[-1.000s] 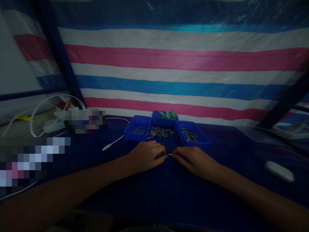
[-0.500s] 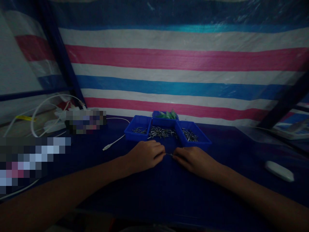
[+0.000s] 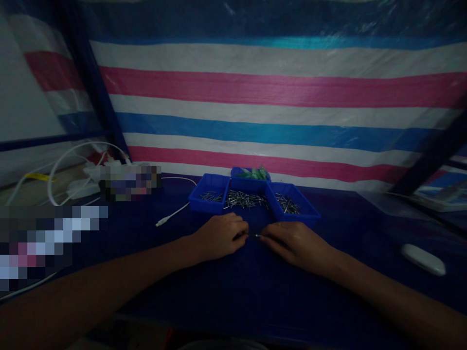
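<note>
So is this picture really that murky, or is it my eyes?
Head view: dim overall, the blue tabletop nearly black toward the front; head view: faint glare on the striped sheet, toward its upper right; head view: pixelated patches hide detail at left; head view: the thin metal piece between the hands is too small to make out clearly.

Head-worn view, forward and down over tabletop (image 3: 233, 287)
</note>
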A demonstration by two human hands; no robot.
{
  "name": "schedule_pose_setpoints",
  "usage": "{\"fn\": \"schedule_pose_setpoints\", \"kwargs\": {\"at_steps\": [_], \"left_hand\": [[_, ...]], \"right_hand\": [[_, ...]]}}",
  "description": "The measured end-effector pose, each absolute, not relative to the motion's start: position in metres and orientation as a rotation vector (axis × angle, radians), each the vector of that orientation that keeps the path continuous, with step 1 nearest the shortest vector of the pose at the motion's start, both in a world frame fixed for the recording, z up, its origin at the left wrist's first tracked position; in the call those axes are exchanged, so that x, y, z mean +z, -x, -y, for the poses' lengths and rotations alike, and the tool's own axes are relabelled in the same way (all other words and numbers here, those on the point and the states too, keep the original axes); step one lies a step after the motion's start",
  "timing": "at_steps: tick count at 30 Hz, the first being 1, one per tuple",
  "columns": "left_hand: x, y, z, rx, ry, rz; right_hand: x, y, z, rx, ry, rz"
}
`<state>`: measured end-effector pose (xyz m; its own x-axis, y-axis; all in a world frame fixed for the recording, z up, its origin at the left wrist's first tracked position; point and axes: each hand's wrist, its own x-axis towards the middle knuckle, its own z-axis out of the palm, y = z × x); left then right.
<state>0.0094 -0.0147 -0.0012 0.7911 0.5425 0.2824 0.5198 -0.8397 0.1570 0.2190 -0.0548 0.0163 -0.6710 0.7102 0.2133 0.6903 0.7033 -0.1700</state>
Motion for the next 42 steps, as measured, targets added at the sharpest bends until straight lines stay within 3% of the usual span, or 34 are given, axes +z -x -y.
{"fn": "schedule_pose_setpoints", "kwargs": {"at_steps": [27, 42], "left_hand": [[0.002, -0.007, 0.014, 0.465, -3.008, -0.828], [0.008, -0.009, 0.028, 0.718, -2.925, -0.525]], "right_hand": [[0.011, -0.220, 0.049, 0.010, 1.202, 2.692], [0.007, -0.218, 0.051, 0.048, 1.007, 2.722]]}}
